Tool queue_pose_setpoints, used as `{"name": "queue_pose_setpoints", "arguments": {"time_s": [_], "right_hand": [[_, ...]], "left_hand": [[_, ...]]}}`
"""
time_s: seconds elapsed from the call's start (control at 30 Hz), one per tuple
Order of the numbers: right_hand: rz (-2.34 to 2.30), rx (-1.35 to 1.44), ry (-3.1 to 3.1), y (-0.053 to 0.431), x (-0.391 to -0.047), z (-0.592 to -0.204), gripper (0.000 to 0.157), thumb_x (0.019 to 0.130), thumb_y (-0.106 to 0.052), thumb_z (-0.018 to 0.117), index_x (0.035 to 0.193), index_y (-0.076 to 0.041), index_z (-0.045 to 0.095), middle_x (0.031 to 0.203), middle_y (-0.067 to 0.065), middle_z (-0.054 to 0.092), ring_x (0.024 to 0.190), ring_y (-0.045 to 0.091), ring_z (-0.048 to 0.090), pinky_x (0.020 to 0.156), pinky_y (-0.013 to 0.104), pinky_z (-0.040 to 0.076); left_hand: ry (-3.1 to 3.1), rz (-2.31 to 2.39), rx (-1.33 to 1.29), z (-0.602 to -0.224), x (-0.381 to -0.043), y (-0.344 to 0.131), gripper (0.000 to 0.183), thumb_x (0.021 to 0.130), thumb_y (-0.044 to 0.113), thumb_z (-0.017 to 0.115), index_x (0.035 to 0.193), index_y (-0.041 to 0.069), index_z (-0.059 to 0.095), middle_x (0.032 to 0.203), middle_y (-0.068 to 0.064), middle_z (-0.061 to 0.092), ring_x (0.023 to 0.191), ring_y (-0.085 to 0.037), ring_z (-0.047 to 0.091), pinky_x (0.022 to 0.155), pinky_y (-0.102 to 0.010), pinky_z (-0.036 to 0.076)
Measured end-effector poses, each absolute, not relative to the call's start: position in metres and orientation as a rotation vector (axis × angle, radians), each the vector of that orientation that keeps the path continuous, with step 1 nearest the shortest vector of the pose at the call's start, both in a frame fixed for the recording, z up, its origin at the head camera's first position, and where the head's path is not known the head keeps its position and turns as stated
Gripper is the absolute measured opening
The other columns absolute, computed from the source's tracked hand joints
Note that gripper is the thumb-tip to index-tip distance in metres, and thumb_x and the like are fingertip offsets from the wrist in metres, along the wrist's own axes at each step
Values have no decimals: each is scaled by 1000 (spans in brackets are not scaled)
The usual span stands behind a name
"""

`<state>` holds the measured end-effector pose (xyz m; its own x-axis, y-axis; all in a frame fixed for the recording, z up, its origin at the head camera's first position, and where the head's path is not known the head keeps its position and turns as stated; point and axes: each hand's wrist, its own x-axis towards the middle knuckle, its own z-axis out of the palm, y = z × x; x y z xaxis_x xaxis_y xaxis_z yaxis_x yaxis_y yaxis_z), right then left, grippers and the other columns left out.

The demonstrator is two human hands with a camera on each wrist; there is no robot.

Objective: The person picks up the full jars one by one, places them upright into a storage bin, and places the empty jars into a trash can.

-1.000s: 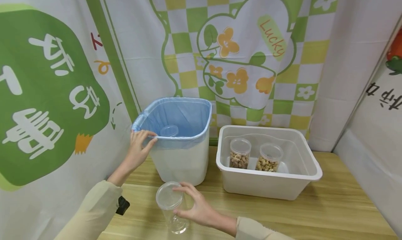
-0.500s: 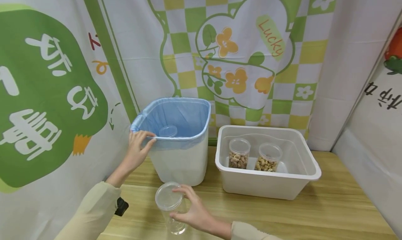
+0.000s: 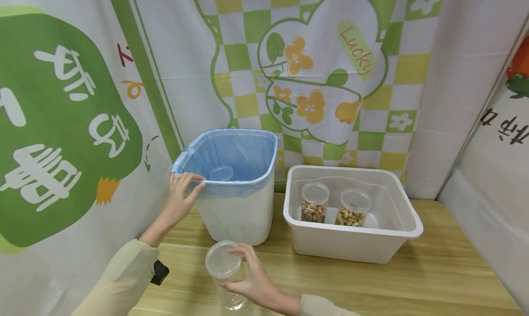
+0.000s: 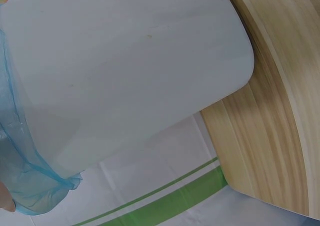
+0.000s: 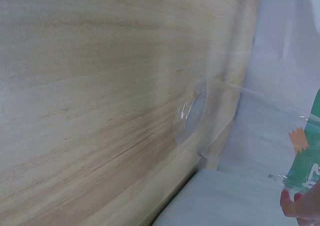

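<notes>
My left hand (image 3: 182, 192) grips the near left rim of a white trash bin (image 3: 235, 215) lined with a blue bag (image 3: 248, 155). In the left wrist view only a fingertip (image 4: 6, 198) shows, beside the bag's folded edge. A clear lidded jar (image 3: 225, 272) stands upright in front of the bin, with no contents visible. Thumb and fingers of my right hand (image 3: 258, 279) curl round its upper part, just below the lid. The jar's round base (image 5: 191, 113) appears against the tabletop in the right wrist view. Inside the bin lies a clear round lid or jar top (image 3: 221, 173).
To the bin's right stands a white plastic tub (image 3: 351, 242). It holds a jar of brownish nuts (image 3: 315, 203) and a jar of cashews (image 3: 353, 208). Printed cloth (image 3: 330, 77) hangs behind and on both sides of the wooden table (image 3: 438, 270).
The right thumb has shifted slightly leftward and down along the jar. The jar has barely moved, and the left hand stays on the bin's rim.
</notes>
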<state>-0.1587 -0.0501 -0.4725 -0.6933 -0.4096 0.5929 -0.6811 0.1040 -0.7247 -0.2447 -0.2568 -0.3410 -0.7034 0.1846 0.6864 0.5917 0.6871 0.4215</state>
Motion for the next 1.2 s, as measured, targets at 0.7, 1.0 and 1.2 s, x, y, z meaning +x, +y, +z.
{"name": "queue_pose_setpoints", "arguments": {"time_s": [0.7, 1.0, 1.2], "right_hand": [[1550, 1064, -1991, -26, -152, -428, 63, 54, 2, 79, 108, 6, 46, 109, 19, 49, 104, 32, 47, 85, 35, 47], [1521, 1049, -1960, -17, -157, -416, 64, 53, 1, 79, 108, 5, 46, 108, 20, 49, 100, 31, 49, 77, 32, 49], [1529, 1041, -1932, -10, -159, -407, 65, 53, 4, 78, 108, 7, 45, 109, 22, 48, 101, 32, 48, 77, 35, 50]], "left_hand": [[-2282, -866, -608, -342, -246, -258, 12, 84, 4, 55, 94, -2, 56, 94, -19, 56, 102, -36, 40, 102, -58, -5], [-2299, -873, -597, -341, -246, -258, 12, 84, 4, 54, 94, -2, 56, 94, -19, 55, 103, -36, 40, 102, -56, -7], [-2309, -873, -592, -341, -245, -258, 11, 85, 4, 54, 94, -2, 56, 94, -19, 55, 104, -36, 40, 102, -58, -7]]}}
